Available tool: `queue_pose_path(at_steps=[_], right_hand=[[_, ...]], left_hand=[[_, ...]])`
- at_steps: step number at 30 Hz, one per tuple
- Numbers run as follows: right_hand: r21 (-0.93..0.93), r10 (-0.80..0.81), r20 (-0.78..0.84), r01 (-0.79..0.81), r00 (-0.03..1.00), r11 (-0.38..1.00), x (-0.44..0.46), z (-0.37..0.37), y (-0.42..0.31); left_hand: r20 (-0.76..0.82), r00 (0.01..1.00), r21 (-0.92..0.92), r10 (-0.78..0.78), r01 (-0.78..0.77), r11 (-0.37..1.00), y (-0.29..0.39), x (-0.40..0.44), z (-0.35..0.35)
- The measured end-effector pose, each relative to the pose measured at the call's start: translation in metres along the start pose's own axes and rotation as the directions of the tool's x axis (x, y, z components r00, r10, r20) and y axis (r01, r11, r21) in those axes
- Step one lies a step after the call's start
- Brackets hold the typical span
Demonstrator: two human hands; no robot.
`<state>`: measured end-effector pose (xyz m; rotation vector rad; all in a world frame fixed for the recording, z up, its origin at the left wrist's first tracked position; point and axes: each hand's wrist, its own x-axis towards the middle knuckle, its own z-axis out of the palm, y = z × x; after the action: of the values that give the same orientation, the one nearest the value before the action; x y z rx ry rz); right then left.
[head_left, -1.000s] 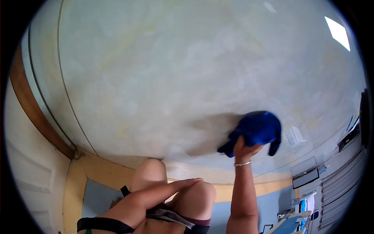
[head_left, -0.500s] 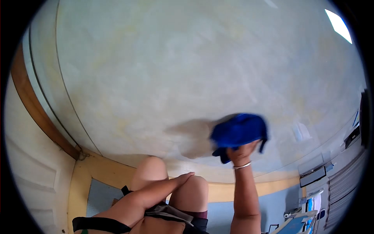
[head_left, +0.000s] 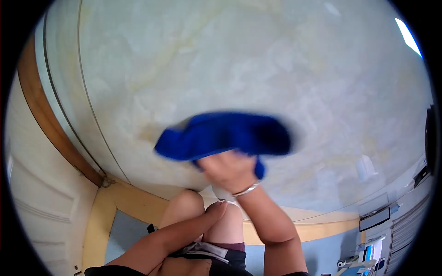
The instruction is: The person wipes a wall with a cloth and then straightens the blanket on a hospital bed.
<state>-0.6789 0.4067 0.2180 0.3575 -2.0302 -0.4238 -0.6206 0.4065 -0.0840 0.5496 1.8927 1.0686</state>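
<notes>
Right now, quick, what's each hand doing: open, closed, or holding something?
Left hand: resting at the bare right knee; open or closed can't be told.
Right hand: closed on the bright blue cloth.

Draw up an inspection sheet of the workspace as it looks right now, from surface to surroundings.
Surface: pale marbled surface, with faint yellowish patches.
Job's things: blue cloth, motion-blurred; contact with the surface cannot be told.
Clutter: whitish patch at the right; object, mark or reflection, cannot tell.
Right hand: holds the cloth; silvery bracelet at the wrist.
Left hand: left hand at a bent knee; grip unclear.
Cables: small cord-like or chain-like loop at the lower end of the brown strip; too small to identify.
Surroundings: white panelled door at the left, blue-grey floor below, grey pleated curtain at the right.
</notes>
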Motion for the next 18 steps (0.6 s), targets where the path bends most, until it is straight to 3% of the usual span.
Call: queue_pose_path(at_steps=[1,2,4,7,10,11,13,14,15,16,17,18], right_hand=[[0.295,0.017,0.19,-0.073,0.982,0.953,-0.015,0.014,-0.013],[0.545,-0.031,0.368,-0.189,0.929,0.817,-0.032,0.028,-0.028],[0.342,-0.383,0.28,0.281,0.881,0.897,-0.063,0.048,-0.042],[0.351,-0.493,0.295,0.386,0.819,0.853,-0.102,0.067,-0.053],[0.422,-0.519,0.375,0.357,0.768,0.833,-0.13,0.054,-0.036],[0.463,-0.501,0.318,0.33,0.805,0.823,-0.143,0.048,-0.026],[0.466,-0.341,0.226,0.206,0.913,0.86,-0.153,0.02,-0.007],[0.477,-0.292,0.26,0.14,0.92,0.867,-0.163,0.007,0.006],[0.551,0.12,0.493,-0.416,0.862,0.723,-0.163,-0.017,0.012],[0.47,0.291,0.602,-0.624,0.744,0.624,-0.175,-0.035,0.027],[0.592,0.464,0.553,-0.718,0.692,0.366,-0.215,-0.04,0.038],[0.505,0.532,0.532,-0.751,0.659,0.425,-0.221,-0.051,0.047]], left_hand=[[-0.045,0.999,-0.014,0.01,-0.011,1.0,-0.002,0.004,0.002],[-0.083,0.996,-0.025,0.039,-0.041,0.999,-0.009,0.009,0.003],[-0.158,0.982,-0.035,0.107,-0.114,0.993,-0.017,0.013,0.004],[-0.222,0.958,-0.027,0.179,-0.19,0.981,-0.024,0.013,0.001],[-0.291,0.916,-0.024,0.277,-0.296,0.955,-0.027,0.02,0.001],[-0.314,0.893,-0.02,0.322,-0.346,0.938,-0.027,0.022,0.002],[-0.349,0.842,-0.005,0.411,-0.44,0.898,-0.031,0.025,0.0],[-0.358,0.824,0.006,0.439,-0.468,0.884,-0.031,0.025,0.001],[-0.259,0.871,0.026,0.418,-0.427,0.904,-0.039,0.03,0.0],[-0.254,0.874,0.031,0.415,-0.421,0.906,-0.041,0.03,0.001],[-0.198,0.926,0.036,0.32,-0.319,0.947,-0.04,0.03,0.002],[-0.144,0.965,0.046,0.218,-0.214,0.976,-0.038,0.03,0.003]])
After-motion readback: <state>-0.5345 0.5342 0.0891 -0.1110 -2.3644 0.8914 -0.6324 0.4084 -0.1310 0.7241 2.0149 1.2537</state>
